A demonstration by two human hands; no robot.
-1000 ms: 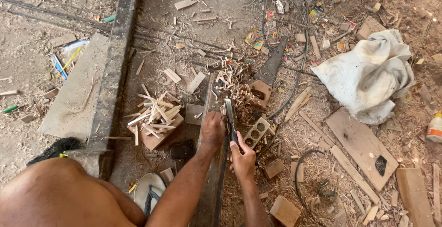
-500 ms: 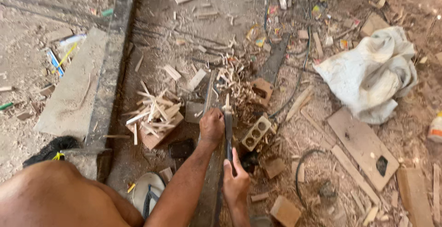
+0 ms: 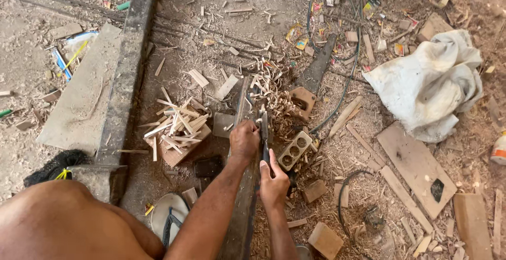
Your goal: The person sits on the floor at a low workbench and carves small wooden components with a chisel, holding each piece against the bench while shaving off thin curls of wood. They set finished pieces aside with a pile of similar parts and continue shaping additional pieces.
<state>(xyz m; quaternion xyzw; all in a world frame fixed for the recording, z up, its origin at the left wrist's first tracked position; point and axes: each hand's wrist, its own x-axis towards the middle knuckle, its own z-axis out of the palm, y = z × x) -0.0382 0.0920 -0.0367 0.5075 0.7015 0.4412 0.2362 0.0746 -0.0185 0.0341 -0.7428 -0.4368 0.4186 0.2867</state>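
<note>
The left hand (image 3: 244, 141) is closed in a fist around the front part of a dark hand tool (image 3: 264, 133), probably a plane, though the view is too poor to be sure. The right hand (image 3: 273, 181) sits just behind it, at about 5 o'clock from the left hand, with the fingers wrapped on the rear end of the same tool. The tool lies on a long narrow wooden beam (image 3: 243, 207) that runs from the bottom of the view up toward 12 o'clock, so it is near the centre of the picture.

At 12 o'clock from the tool there is a heap of curled wood shavings (image 3: 271, 88), touching the end of the beam. At 3 o'clock from the hands, just beside them, lies a pale block with three round holes (image 3: 295, 150). At 9 o'clock a pile of thin wood splinters (image 3: 176, 123) rests on a flat brown piece. A white cloth (image 3: 429, 83) is well apart, at 2 o'clock, on the floor (image 3: 211, 38) covered with sawdust. A flat board (image 3: 414, 167) lies at 3 o'clock, below the cloth. A sandal (image 3: 169, 219) is at 7 o'clock, near the bare knee (image 3: 68, 223) of the person.
</note>
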